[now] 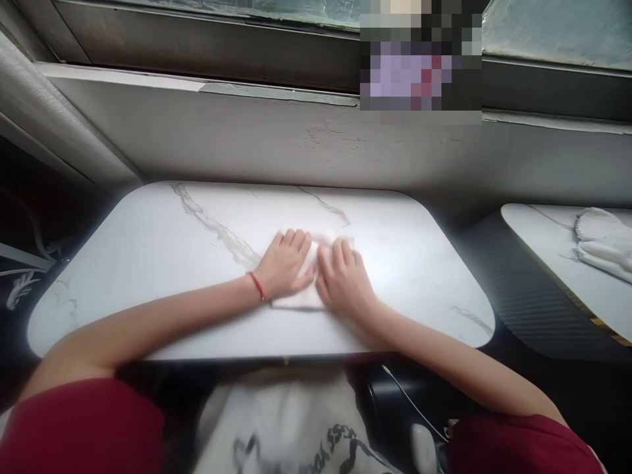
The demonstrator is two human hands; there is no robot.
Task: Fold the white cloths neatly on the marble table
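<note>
A small white cloth (299,303), folded or bunched and slightly blurred, lies near the middle of the white marble-patterned table (148,263). My left hand (284,264) rests palm down on its left part, fingers stretched out and a red string bracelet on the wrist. On the right part lies my right hand (345,273), also palm down with the fingers spread. The two thumbs nearly meet over the cloth. Both hands cover much of it, so its full shape is hidden.
To the right stands a second white table (538,230) with a white fabric bundle (602,240) on it. A wall with a window ledge (276,95) runs behind the tables. Below the front edge hang a thin white cable (409,401) and a printed pale fabric (291,415).
</note>
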